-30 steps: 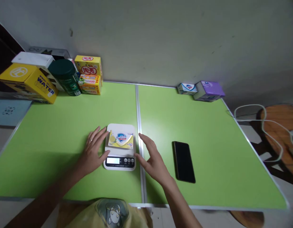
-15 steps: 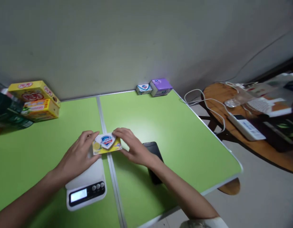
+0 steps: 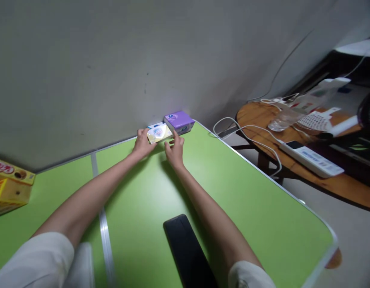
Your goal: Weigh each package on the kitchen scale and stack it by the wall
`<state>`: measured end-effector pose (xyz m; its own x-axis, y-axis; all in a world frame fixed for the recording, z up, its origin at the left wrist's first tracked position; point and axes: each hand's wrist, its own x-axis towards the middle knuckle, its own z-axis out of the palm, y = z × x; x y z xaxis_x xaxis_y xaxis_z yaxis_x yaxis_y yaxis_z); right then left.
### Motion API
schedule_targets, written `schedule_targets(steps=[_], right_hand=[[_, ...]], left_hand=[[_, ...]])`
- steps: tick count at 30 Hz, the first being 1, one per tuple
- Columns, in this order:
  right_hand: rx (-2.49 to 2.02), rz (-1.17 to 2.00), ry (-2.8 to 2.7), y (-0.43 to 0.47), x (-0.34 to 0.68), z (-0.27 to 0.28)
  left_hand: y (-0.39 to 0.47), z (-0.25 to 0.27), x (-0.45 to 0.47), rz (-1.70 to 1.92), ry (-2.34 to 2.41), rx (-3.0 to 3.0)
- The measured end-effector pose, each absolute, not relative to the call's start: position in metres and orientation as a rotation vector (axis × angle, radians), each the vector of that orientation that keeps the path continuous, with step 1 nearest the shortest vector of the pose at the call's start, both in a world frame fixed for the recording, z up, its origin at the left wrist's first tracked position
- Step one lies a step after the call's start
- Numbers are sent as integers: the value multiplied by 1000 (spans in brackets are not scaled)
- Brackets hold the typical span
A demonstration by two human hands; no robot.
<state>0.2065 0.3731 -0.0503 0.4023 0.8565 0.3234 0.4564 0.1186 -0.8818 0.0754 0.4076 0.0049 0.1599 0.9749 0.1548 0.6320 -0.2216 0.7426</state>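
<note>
One yel. box (image 3: pixel 159 133): your L hand (image 3: pixel 143 145) clamps its left end; your R hand (image 3: pixel 174 152) at right, can't tell if gripping; purple pack (image 3: pixel 179 121) nr.

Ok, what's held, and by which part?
A yellow-and-white rectangular box, held by its short ends: left hand at the left, right hand at the right.

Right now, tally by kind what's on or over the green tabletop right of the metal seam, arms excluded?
Soap boxes: 2 (yellow-and-white box; blue-and-white box, partly hidden behind it)
Purple pack: 1
Phone: 1, cut off by the bottom edge
Total: 4
</note>
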Motion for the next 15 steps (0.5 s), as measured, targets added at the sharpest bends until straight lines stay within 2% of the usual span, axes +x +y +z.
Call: schedule_targets(steps=[7, 15], right_hand=[[-1402, 406, -1376, 422, 206, -72], [-1432, 318, -1422, 436, 210, -87]], left_hand=[[469, -13, 96, 947, 1589, 1857], [475, -51, 111, 1235, 1566, 1733]])
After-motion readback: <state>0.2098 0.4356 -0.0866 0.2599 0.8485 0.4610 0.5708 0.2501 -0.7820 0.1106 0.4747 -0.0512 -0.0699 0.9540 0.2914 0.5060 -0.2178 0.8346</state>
